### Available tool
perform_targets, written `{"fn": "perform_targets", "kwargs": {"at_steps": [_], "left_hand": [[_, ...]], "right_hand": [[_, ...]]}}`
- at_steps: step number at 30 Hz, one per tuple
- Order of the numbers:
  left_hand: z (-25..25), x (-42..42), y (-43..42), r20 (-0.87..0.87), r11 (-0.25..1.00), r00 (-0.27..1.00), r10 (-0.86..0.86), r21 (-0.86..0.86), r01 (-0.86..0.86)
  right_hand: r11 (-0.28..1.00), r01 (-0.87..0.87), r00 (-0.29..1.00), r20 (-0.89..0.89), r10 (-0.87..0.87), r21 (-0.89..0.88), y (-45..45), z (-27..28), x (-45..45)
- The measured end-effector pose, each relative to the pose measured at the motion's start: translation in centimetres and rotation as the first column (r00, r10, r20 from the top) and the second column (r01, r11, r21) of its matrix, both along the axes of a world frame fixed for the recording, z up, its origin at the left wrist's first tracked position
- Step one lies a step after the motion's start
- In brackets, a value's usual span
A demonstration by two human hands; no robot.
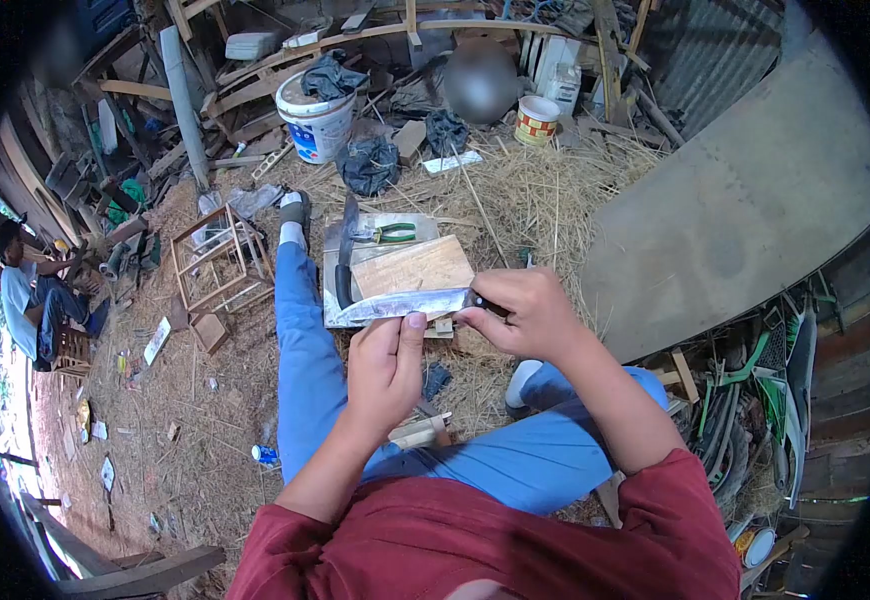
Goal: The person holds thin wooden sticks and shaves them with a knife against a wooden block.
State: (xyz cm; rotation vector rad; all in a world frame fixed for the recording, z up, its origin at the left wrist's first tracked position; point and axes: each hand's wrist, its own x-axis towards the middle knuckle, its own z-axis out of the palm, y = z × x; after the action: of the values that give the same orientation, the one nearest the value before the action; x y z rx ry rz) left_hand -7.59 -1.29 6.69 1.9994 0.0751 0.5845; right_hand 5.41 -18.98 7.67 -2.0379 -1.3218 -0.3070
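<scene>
A knife with a broad steel blade and a dark handle lies level in front of me, its tip to the left. My right hand is closed round the handle. At the blade's lower edge, the thumb and fingers of my left hand are pinched together against the steel. Beyond the blade, a wooden board rests on a flat grey slab. Pliers with green handles lie at the board's far side. A dark blade with a curved black handle lies along its left.
A white bucket, black plastic bags and a small tub stand ahead. A wooden frame is left of my leg. Another person sits far left. A large panel leans at right, near a green-and-white motorcycle.
</scene>
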Motion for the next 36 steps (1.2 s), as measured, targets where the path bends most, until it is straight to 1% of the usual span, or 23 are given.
{"fn": "perform_targets", "kwargs": {"at_steps": [4,6,10,12,13,15,19,22,25,27,28,29,31,32,33,35,36], "left_hand": [[-0.2,-0.2,-0.1,0.033,1.0,0.999,-0.011,0.021,0.011],[-0.1,-0.3,-0.3,0.069,1.0,0.998,0.015,0.02,-0.016],[0.2,-0.1,-0.4,0.035,1.0,0.999,-0.001,0.009,0.001],[-0.3,0.3,-0.5,0.111,0.994,0.993,-0.038,-0.102,0.049],[-0.5,0.3,-0.4,0.11,0.994,0.993,-0.036,-0.103,0.048],[-0.9,0.2,0.1,0.083,0.992,0.992,-0.099,-0.065,0.105],[-0.7,0.1,0.4,0.105,0.993,0.988,-0.115,-0.003,0.116],[-0.6,-0.2,0.4,0.071,0.995,0.992,-0.101,0.02,0.1],[-0.8,-0.1,0.2,0.104,0.997,0.992,-0.07,-0.011,0.072],[-1.5,-0.3,0.2,0.049,0.992,0.993,-0.111,-0.059,0.114],[-1.2,-0.3,0.1,0.091,0.99,0.988,-0.128,-0.043,0.132],[-0.7,-0.2,-0.1,0.088,0.99,0.988,-0.128,-0.044,0.132],[0.1,0.0,-0.5,0.137,0.981,0.983,-0.12,-0.134,0.139],[-1.4,0.2,0.4,0.137,0.985,0.977,-0.162,-0.04,0.169],[-1.2,0.2,0.3,0.137,0.984,0.977,-0.164,-0.038,0.171],[-0.9,0.2,0.1,0.111,0.976,0.98,-0.168,-0.119,0.181],[-0.9,0.2,0.1,0.112,0.976,0.979,-0.17,-0.117,0.183]], "right_hand": [[1.0,-0.003,1.0,0.01,0.003,0.015,0.0,0.2,-0.1],[1.0,-0.008,1.0,0.026,0.008,0.024,0.0,0.1,-0.1],[1.0,-0.014,1.0,0.001,0.014,-0.008,-0.1,-0.1,-0.1],[0.999,-0.044,0.999,-0.027,0.045,0.021,0.0,-0.2,-0.1],[0.999,-0.046,0.999,-0.028,0.046,0.021,0.0,-0.3,-0.1],[0.998,-0.057,0.998,-0.013,0.057,0.004,-0.1,-0.3,0.0],[0.999,-0.053,0.999,0.009,0.053,0.009,-0.1,-0.2,-0.1],[0.998,-0.036,0.998,0.054,0.034,0.046,0.0,-0.1,-0.2],[0.997,-0.034,0.994,0.102,0.026,0.076,0.0,0.0,0.0],[0.986,-0.058,0.992,0.116,0.04,0.154,0.0,0.0,-0.2],[0.986,-0.059,0.993,0.114,0.042,0.153,0.0,-0.1,-0.1],[0.989,-0.053,0.995,0.089,0.04,0.141,-0.1,-0.4,0.0],[0.99,-0.043,0.997,0.063,0.035,0.132,-0.2,-0.5,0.2],[0.993,-0.059,0.996,0.079,0.051,0.102,-0.3,-0.4,0.4],[0.995,-0.074,0.993,0.095,0.068,0.071,-0.3,-0.4,0.5],[0.995,-0.068,0.994,0.087,0.061,0.073,-0.2,-0.5,0.2],[0.995,-0.063,0.995,0.079,0.057,0.075,-0.2,-0.5,0.0]]}}
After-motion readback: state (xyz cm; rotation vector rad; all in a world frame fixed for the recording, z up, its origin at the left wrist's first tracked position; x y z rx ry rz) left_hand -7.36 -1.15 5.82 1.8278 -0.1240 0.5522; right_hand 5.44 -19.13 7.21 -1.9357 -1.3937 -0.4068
